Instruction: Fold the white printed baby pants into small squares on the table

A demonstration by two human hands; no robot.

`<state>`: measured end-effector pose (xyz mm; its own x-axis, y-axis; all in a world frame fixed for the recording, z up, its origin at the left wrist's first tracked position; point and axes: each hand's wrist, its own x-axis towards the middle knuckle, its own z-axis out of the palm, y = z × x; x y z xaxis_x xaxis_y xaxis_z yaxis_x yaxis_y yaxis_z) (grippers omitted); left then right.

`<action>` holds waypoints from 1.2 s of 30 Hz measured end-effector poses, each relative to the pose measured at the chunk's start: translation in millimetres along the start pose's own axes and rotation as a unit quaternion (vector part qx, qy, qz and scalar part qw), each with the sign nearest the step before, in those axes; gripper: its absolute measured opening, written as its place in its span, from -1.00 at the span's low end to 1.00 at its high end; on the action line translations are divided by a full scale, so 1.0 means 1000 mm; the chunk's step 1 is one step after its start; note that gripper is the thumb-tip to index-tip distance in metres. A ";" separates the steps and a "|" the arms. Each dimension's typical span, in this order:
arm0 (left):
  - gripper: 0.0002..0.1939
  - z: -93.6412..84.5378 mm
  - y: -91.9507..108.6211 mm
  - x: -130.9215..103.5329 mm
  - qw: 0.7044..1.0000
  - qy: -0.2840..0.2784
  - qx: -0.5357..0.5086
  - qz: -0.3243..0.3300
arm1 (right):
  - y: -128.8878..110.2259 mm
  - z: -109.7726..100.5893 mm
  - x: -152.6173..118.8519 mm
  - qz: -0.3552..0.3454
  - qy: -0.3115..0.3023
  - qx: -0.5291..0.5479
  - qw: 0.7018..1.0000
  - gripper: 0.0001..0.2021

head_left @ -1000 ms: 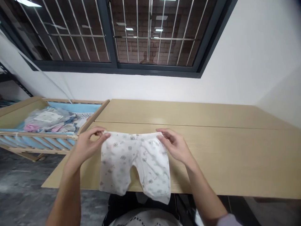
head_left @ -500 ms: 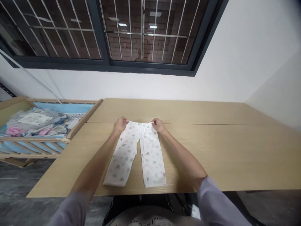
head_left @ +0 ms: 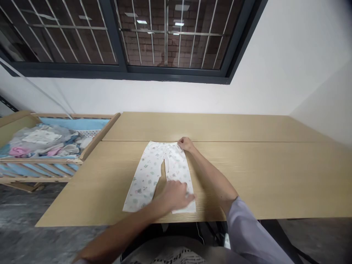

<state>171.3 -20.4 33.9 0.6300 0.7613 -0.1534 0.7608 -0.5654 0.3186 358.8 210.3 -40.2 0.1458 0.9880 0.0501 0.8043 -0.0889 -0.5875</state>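
White printed trousers spread flat on the worktop

We have our right grip pinched on a waistband corner, the trousers reaching leftward and toward us from it. Our left grip (blurred; we cannot tell whether it is closed) is over the right-hand leg, nearer us than the right grip.
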 end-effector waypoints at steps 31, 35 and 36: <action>-0.63 -0.015 -0.088 -0.159 0.913 0.093 -0.284 -0.279 | -0.173 0.067 -0.006 -0.014 0.000 0.032 0.999 -0.76; -0.64 -0.005 -0.098 -0.169 0.917 0.091 -0.176 -0.347 | -0.184 0.088 -0.013 -0.022 -0.004 0.000 1.000 -0.79; -0.63 -0.003 -0.100 -0.170 0.916 0.088 -0.156 -0.359 | -0.186 0.091 -0.014 -0.024 -0.007 -0.006 1.000 -0.80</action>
<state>-11.9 -92.4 30.8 -0.0721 0.9562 -0.2838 0.8704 0.1993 0.4503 155.0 224.1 -5.6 0.0984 0.9928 0.0677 0.8172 -0.0418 -0.5748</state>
